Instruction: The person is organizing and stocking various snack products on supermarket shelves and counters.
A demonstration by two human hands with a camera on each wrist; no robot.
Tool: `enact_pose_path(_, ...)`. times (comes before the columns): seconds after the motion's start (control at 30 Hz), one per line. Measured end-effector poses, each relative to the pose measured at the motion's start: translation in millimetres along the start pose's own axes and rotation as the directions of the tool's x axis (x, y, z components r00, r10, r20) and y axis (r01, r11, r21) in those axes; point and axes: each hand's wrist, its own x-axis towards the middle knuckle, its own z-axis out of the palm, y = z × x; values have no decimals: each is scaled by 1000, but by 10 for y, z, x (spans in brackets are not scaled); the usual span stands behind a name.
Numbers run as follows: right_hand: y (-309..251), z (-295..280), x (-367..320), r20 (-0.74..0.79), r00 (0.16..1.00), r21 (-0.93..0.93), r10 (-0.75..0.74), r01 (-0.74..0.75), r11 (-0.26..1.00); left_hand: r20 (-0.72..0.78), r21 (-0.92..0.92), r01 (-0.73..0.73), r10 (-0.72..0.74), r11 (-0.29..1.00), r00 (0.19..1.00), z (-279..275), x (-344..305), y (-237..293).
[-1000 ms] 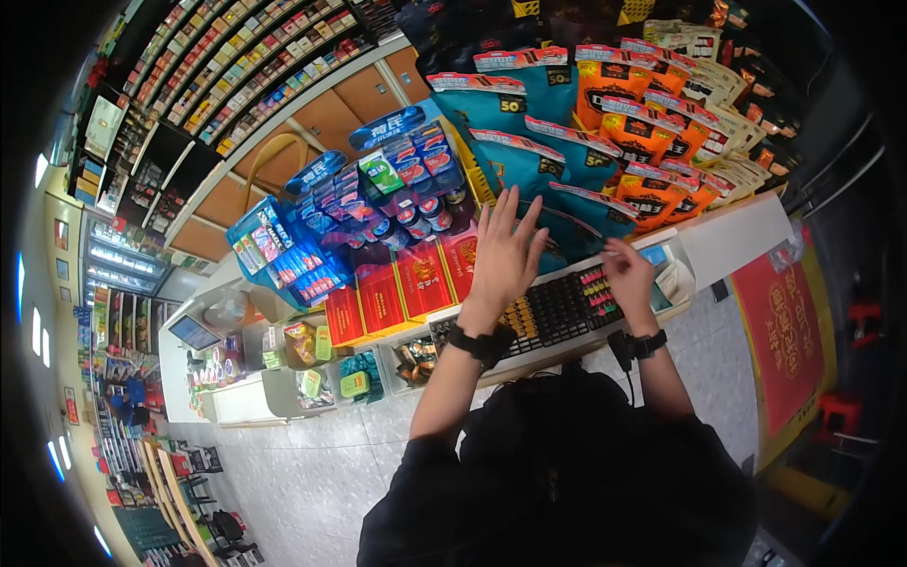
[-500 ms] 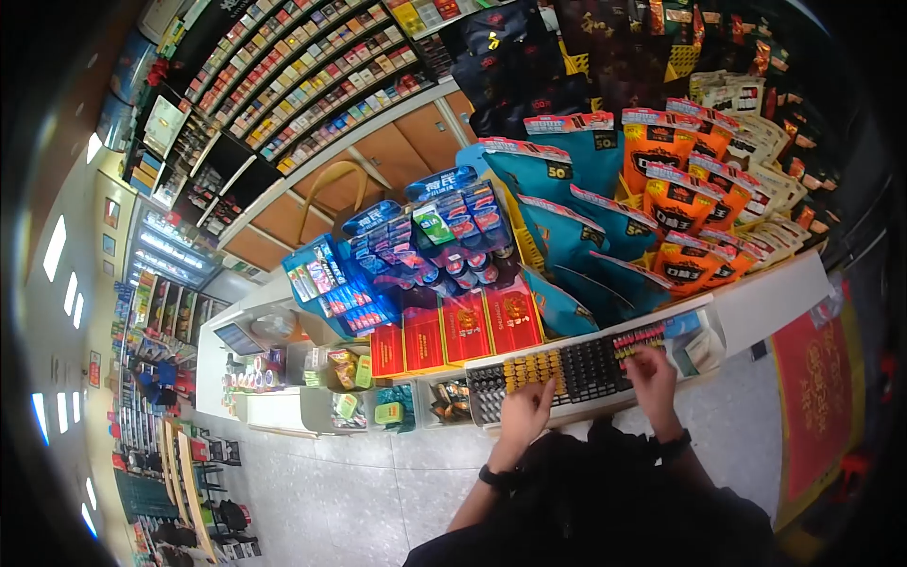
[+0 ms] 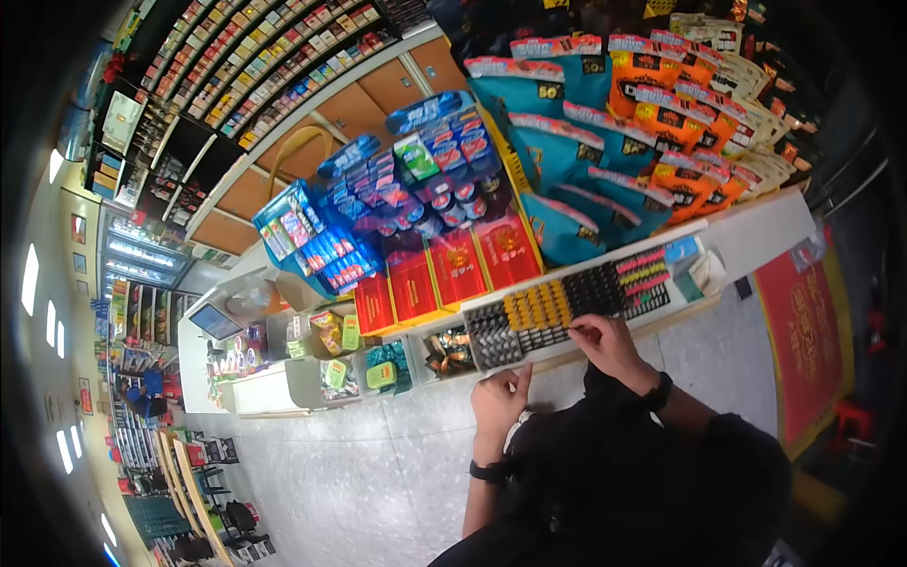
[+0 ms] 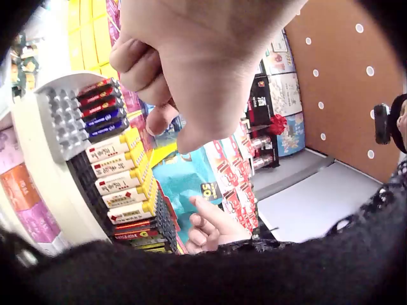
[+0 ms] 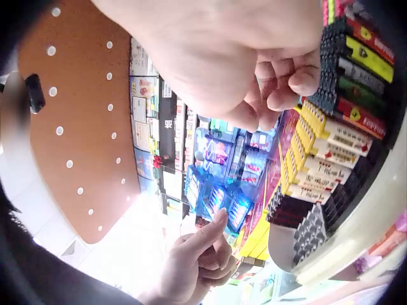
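Note:
A long rack stands at the counter's front, holding rows of yellow lighters [image 3: 539, 307], black lighters [image 3: 597, 286] and pink and yellow-green lighters [image 3: 642, 269]. My right hand [image 3: 609, 352] hovers over its front side, thumb and index finger by the border of the yellow and black rows. In the right wrist view its curled fingertips overlap the dark-topped lighters [image 5: 359, 82], with no object showing in them. Just off the front edge is my left hand [image 3: 498, 402], several fingers loosely curled and one digit pointing up, nothing visible in it. Grey slots [image 4: 63, 114] form the rack's left end.
Red boxes [image 3: 458, 265] lie behind the rack, with blue gum displays [image 3: 350, 189] beyond. Teal bags [image 3: 557, 222] and orange bags [image 3: 685, 184] stand at the right. Small bins [image 3: 387, 364] line the counter leftward.
My left hand has come down from before the teal bags to the yellow lighters, then back off the rack's edge. My right hand has shifted left from the pink lighters toward the yellow ones.

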Motion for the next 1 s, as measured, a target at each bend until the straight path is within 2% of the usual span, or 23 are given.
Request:
enact_pose_path(0.1,-150,447,-159,66,997,-39,48,-45,998,25,16,27,-27,1000,999,-193,-243,-449)
enact_pose_path(0.13,-213,592,-219,91,994,-50,61,-57,997,-5,-32,39,-39,999,999,-294,-329,-540)
enact_pose_path(0.17,-294,764,-287,75,996,-20,41,-39,999,82,14,98,-99,995,992,-432,-411,-639)
enact_pose_path(0.37,-650,1586,-496,252,966,-136,55,-21,991,23,-106,148,-147,983,989,-857,-872,-1389)
enact_pose_path(0.43,-803,1835,-523,303,952,-131,52,-13,991,-91,-88,131,-139,988,986,-912,-1029,-1689)
enact_pose_path(0.47,-863,1958,-526,333,942,-151,36,16,988,-98,-90,133,-141,987,985,-957,-1096,-1815)
enact_pose_path(0.5,-914,2058,-515,360,933,-172,19,47,984,-112,-117,195,-208,974,972,-1011,-1145,-1910)
enact_pose_path(0.63,-1017,2345,-454,423,906,-137,-30,97,986,-135,-175,350,-375,920,917,-1163,-1212,-2191)
enact_pose_path(0.73,-1140,2501,-381,463,886,-194,8,92,977,-151,-192,366,-396,911,906,-1303,-1158,-2294)
enact_pose_path(0.8,-1195,2622,-325,468,880,-207,77,24,978,-151,-201,402,-433,894,889,-1401,-1097,-2353)
enact_pose_path(1.0,-1231,3132,-24,559,828,-184,53,62,981,-130,-166,480,-501,862,855,-1664,-969,-2657)
